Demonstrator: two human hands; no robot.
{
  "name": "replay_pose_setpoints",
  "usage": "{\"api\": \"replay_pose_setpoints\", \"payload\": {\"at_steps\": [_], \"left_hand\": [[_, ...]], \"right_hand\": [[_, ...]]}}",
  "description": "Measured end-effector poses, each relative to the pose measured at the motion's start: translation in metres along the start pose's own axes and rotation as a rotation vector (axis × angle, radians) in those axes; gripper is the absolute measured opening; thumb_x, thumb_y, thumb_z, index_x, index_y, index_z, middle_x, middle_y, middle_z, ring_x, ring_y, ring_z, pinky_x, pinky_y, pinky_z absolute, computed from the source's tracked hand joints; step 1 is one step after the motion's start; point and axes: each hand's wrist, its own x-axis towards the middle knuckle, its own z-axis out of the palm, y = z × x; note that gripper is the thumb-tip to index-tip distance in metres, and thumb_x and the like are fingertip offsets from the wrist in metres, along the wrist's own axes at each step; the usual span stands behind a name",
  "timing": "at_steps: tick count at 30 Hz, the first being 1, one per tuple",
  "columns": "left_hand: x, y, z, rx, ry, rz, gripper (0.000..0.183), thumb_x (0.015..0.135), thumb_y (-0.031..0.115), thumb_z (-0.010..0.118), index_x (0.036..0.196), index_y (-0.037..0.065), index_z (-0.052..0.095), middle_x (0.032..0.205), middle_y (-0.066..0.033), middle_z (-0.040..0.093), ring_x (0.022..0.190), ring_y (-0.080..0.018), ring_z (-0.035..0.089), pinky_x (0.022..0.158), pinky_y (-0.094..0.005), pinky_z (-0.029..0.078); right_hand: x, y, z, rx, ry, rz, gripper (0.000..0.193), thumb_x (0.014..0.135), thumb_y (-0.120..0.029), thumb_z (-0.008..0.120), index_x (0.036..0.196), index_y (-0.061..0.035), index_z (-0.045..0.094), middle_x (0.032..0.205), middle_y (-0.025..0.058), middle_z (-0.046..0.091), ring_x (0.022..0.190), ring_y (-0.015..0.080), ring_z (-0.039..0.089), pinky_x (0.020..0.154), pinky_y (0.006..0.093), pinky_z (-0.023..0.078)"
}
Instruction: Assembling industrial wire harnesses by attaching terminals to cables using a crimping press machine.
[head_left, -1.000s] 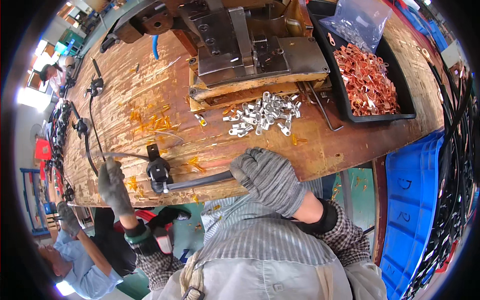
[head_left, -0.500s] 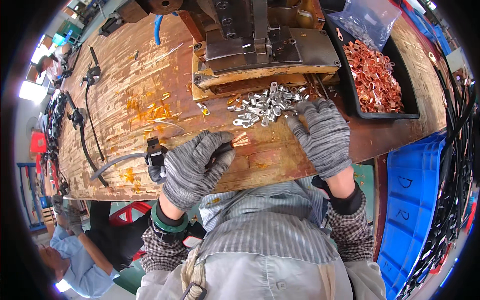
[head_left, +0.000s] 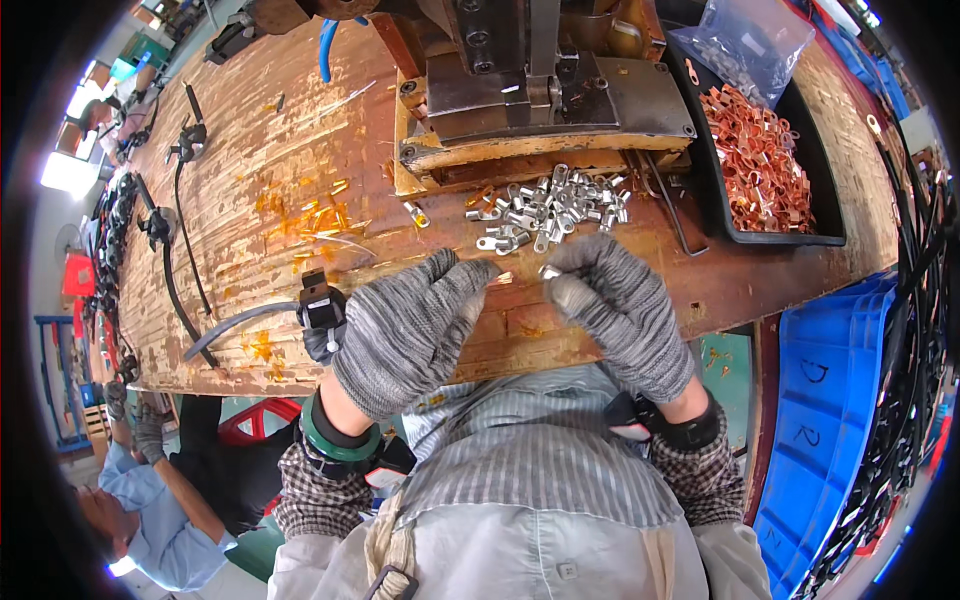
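Observation:
My left hand (head_left: 408, 325), in a grey knitted glove, pinches a cable whose bare copper strands (head_left: 503, 279) stick out past the fingertips. Facing it across a small gap, my gloved right hand (head_left: 622, 308) is closed on a silver cable lug (head_left: 549, 272). Most of the cable is hidden by the left hand; a black fitting (head_left: 320, 308) with a grey cable lies beside that wrist. Just beyond both hands sits a heap of silver cable lugs (head_left: 560, 205), with a single lug (head_left: 417, 214) lying apart to its left.
A metal press (head_left: 530, 100) stands at the far side of the worn wooden table (head_left: 250, 170). To its right is a black tray (head_left: 790, 239) of copper lugs (head_left: 755, 165). A blue crate (head_left: 820, 420) and black cables (head_left: 905, 330) are at the right. Another person (head_left: 165, 515) sits lower left.
My right hand has come away from the lug heap toward the left hand, now with a lug in its fingers. The left hand has shifted slightly right, turning over the copper strands.

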Motion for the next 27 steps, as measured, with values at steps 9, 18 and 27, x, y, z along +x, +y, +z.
{"api": "replay_pose_setpoints", "payload": {"at_steps": [9,18,27], "left_hand": [[0.004,0.002,0.000,-0.040,-0.016,0.063,0.024,0.083,0.019,0.051,0.105,0.012,0.058,0.080,-0.0084,0.056,0.063,-0.0259,0.056,0.050,-0.0370,0.044],[0.005,0.004,-0.001,-0.108,0.027,0.029,0.020,0.078,0.019,0.059,0.096,0.011,0.061,0.075,-0.0090,0.056,0.063,-0.0282,0.055,0.056,-0.0368,0.042],[0.008,0.006,-0.004,-0.037,-0.083,0.019,0.023,0.084,0.027,0.051,0.100,0.013,0.060,0.073,-0.0092,0.055,0.057,-0.0278,0.055,0.046,-0.0381,0.042]], "right_hand": [[-0.004,0.012,0.017,0.534,-0.037,0.176,0.021,0.085,-0.010,0.057,0.103,0.0004,0.056,0.083,0.0041,0.060,0.071,0.0110,0.058,0.065,0.0236,0.049],[-0.002,0.016,0.018,0.609,-0.105,0.164,0.024,0.084,-0.010,0.058,0.104,0.0019,0.056,0.087,0.0071,0.061,0.073,0.0138,0.061,0.067,0.0246,0.051],[0.002,0.020,0.017,0.797,-0.149,0.235,0.023,0.084,-0.009,0.058,0.103,0.0030,0.056,0.088,0.0099,0.062,0.073,0.0165,0.062,0.066,0.0260,0.053]]}}
